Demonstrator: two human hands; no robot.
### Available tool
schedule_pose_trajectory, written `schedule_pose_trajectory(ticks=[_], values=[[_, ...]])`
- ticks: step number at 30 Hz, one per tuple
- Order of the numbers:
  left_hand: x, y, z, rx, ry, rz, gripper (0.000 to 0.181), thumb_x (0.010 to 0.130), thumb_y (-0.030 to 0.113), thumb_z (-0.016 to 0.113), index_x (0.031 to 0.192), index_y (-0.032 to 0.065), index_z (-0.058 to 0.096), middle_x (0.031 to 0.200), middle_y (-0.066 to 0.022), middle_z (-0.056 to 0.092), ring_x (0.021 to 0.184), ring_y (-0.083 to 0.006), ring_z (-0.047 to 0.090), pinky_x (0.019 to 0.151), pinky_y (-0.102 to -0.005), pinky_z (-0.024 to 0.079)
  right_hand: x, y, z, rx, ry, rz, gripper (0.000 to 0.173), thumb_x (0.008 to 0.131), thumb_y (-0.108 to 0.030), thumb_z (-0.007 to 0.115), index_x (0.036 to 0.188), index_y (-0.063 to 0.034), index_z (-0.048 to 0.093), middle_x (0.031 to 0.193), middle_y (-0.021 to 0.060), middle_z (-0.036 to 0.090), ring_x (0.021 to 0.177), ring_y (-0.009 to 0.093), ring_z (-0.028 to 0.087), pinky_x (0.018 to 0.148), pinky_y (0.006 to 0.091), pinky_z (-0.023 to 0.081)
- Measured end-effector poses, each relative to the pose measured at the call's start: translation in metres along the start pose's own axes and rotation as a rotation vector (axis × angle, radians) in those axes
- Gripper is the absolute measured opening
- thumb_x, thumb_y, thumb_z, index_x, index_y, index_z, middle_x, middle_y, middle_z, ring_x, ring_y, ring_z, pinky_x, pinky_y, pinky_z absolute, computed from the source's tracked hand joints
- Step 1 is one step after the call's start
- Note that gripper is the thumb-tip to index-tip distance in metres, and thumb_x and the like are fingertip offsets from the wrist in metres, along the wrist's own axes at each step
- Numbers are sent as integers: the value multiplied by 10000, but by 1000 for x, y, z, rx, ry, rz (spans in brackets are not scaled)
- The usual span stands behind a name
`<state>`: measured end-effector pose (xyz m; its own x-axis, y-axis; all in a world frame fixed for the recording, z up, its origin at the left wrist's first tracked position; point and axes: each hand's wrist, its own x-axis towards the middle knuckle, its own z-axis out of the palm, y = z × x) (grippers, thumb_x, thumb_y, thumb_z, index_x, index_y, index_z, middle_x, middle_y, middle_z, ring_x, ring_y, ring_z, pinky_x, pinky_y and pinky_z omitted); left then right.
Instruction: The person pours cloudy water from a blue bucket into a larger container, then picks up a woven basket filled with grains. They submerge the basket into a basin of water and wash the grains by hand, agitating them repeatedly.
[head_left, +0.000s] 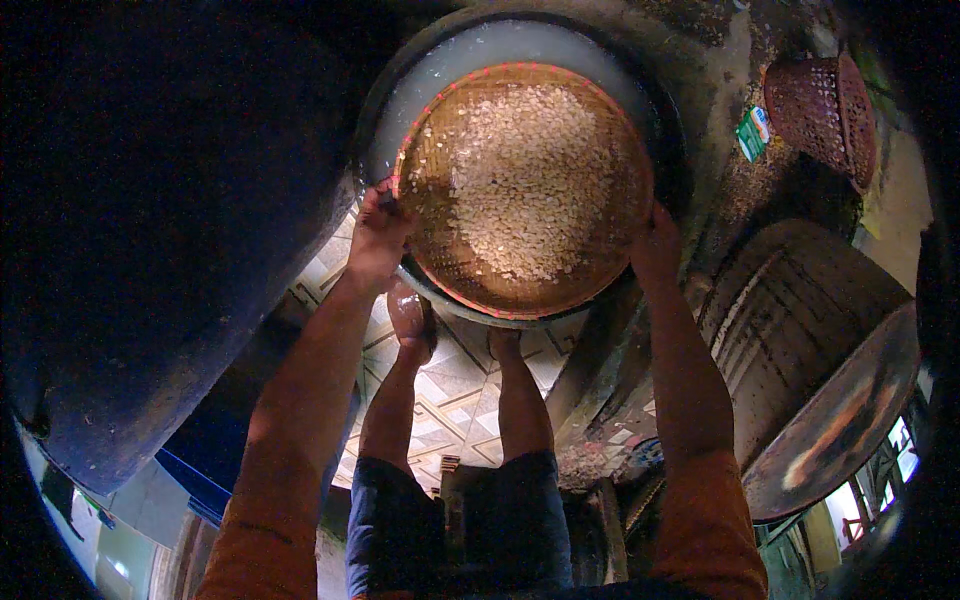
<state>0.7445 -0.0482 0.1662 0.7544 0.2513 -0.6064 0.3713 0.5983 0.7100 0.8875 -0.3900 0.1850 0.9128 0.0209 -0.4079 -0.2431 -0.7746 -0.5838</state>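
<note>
A round woven bamboo tray (431, 274), its rim bound with red stitches, is held over a large round tub (457, 309) of cloudy liquid (510, 45). Many pale, split beans or similar kernels (532, 180) lie spread in the tray, thickest at the middle and right. My left hand (381, 232) grips the tray's left rim. On the right side my right hand (658, 244) grips the rim, its fingers partly hidden in shadow. Whether the tray's underside touches the liquid cannot be told.
Patterned floor tiles (457, 390) lie under my feet, close to the tub. At the right are a large dark ribbed vessel (795, 300) on its side, a perforated reddish-brown basket (806, 112) and a green and white packet (752, 133). A big dark rounded surface (187, 300) fills the left.
</note>
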Motion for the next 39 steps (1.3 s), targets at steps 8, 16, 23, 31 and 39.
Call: schedule_pose_trajectory(ticks=[8,16,23,31,39], values=[[1,-13,-13,15,-60,182,491,823,-82,543,1259,126,457,1140,-41,572,1042,-146,528,942,-309,411,-4,-38,47,-620,200,-590,248,887,-191,605,1085,-45,634,1029,140,651,968,298,615,868,371,481],[0,-22,-12,-40,-41,94,495,831,-89,534,1275,110,444,1171,-54,566,1091,-161,515,981,-331,385,-17,-73,137,-74,-132,-273,211,826,-138,647,1021,-58,655,1003,146,645,933,301,625,816,365,499],[-5,-21,-17,-88,-39,83,503,827,-92,542,1278,111,448,1161,-51,572,1079,-161,520,963,-329,401,-20,-91,139,-157,-101,-391,168,799,-137,661,954,-71,657,946,125,634,913,308,612,810,388,495],[-4,-20,-15,-15,-47,100,512,825,-39,584,1282,147,446,1154,-29,571,1016,-157,545,862,-314,462,-17,-85,140,-262,-88,-474,184,838,-174,633,960,-40,658,977,124,645,905,299,619,818,388,489],[-3,-23,-22,-52,12,59,485,846,-69,544,1281,123,449,1134,-40,574,1038,-152,533,928,-319,428,-38,-130,74,468,-504,158,245,905,-223,605,1057,-34,635,902,69,660,717,86,590,542,220,433]])
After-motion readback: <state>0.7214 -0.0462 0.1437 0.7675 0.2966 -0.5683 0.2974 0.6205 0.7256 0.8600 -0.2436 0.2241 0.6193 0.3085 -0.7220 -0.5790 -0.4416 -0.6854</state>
